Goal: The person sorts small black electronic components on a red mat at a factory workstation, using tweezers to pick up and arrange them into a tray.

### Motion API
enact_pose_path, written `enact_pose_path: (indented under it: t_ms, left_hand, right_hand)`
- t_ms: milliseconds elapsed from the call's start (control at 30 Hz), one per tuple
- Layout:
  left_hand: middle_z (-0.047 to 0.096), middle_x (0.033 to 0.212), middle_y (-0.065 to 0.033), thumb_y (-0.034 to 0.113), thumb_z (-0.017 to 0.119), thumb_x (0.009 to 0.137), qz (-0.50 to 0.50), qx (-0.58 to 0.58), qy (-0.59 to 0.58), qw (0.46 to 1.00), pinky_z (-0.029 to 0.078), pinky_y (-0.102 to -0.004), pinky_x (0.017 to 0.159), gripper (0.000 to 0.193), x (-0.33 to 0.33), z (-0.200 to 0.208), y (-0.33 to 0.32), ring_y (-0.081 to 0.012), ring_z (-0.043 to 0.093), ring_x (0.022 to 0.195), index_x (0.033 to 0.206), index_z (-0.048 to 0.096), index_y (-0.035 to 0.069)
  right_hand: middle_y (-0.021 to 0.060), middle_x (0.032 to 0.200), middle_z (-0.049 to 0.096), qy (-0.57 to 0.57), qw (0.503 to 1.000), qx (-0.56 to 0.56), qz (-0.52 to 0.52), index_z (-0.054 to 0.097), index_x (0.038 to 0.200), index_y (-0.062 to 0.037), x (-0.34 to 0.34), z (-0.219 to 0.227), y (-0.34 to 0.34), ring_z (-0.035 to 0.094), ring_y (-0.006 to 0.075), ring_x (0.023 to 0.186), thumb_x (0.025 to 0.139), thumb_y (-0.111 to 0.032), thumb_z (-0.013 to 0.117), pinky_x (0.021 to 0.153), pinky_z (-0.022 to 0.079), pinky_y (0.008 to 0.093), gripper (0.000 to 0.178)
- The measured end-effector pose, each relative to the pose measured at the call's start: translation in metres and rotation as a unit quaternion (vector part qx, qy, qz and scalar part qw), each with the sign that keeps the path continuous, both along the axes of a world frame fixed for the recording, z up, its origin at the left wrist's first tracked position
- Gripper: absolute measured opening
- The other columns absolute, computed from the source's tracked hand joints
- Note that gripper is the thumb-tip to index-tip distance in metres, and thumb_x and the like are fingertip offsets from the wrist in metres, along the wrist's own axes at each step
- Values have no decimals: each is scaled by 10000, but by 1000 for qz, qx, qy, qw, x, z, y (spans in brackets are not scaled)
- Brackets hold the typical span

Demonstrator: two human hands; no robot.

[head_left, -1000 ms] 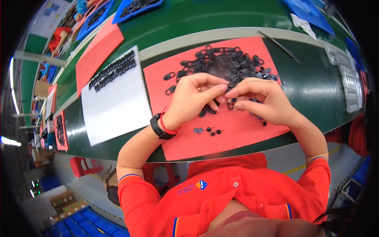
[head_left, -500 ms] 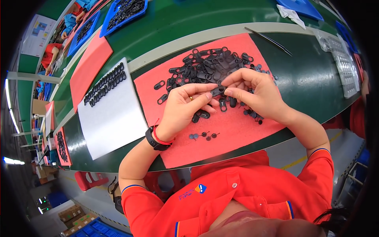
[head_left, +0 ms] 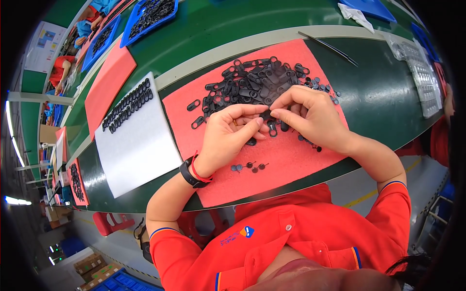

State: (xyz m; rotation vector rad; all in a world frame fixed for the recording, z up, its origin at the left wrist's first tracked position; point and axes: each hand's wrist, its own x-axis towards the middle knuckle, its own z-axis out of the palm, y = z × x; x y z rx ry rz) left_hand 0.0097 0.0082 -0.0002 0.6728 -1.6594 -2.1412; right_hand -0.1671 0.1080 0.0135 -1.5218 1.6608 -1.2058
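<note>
Between the fingertips of both hands is a small black plastic part with a rounded end (head_left: 265,115), mostly covered by the fingers. My left hand (head_left: 233,128) pinches it from the left, thumb and forefinger together. From the right, my right hand (head_left: 310,114) grips it with thumb and forefinger. Just beyond the hands a heap of black ring-ended parts (head_left: 247,82) lies on a pink foam mat (head_left: 223,184). Small dark round discs (head_left: 335,92) are scattered right of the heap, and several more discs (head_left: 255,167) lie nearer me.
Left of the mat, a white foam sheet (head_left: 138,155) carries two rows of black parts (head_left: 127,106). Metal tweezers (head_left: 330,49) lie at the back right, near clear plastic trays (head_left: 420,80). Blue trays of black parts (head_left: 151,19) stand far left, where other people (head_left: 60,68) sit.
The held part has turned and shows less between my fingers. My hands have come slightly closer together, and my left fingers are more curled.
</note>
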Motion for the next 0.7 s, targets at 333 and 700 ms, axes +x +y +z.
enact_pose_path:
  t_ms: [333,700]
  left_hand:
    - [653,886,-139,-8,533,885,-5,3,1,1000,545,-244,706,248,0,1,2,-155,651,780,1125,553,-69]
    - [646,842,-117,3,552,879,22,-12,-2,1000,545,-243,676,206,-2,0,8,-140,642,746,1072,568,-68]
  right_hand:
    - [4,651,551,23,1000,-19,-10,602,806,-3,1,-6,-2,432,31,496,790,-46,664,453,326,202,77]
    - [7,649,547,4,1000,-7,-12,557,765,-8,6,-8,-1,440,41,502,782,-51,662,451,334,212,115]
